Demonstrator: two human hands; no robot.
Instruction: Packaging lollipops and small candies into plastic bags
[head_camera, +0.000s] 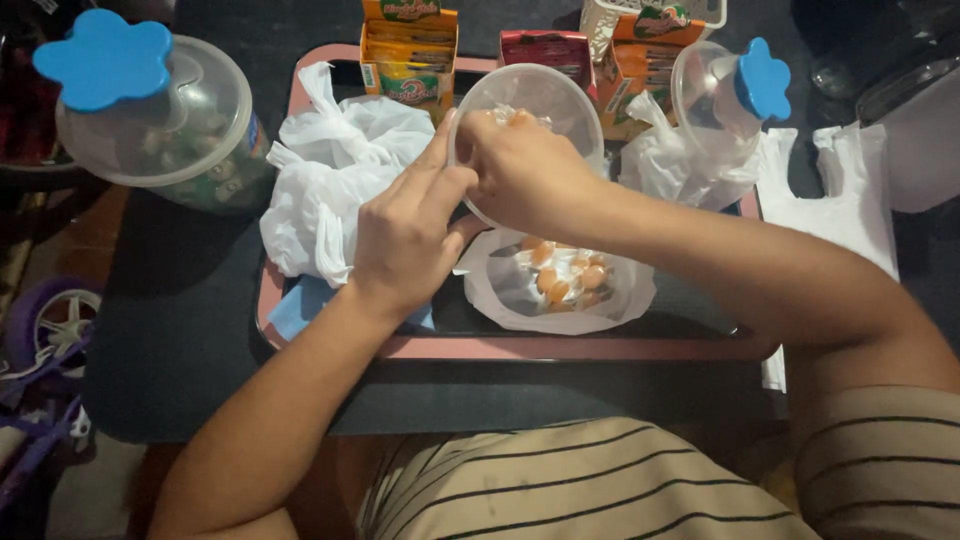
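Note:
A clear plastic jar (545, 95) lies tilted over a pink-rimmed tray (520, 348), its mouth toward me. My left hand (405, 235) steadies the jar's near rim with fingers stretched along it. My right hand (520, 170) reaches into the jar's mouth, fingers curled; I cannot see what they hold. Just below the jar, an open white plastic bag (500, 290) holds several orange wrapped candies (560, 275).
A knotted white bag (330, 190) sits on the tray's left, another white bag (665, 165) at right. Orange and red cartons (410, 55) stand at the back. Clear jars with blue flower-shaped lids (105, 60) stand at far left and at right (765, 80). Flat white bags (850, 190) lie right.

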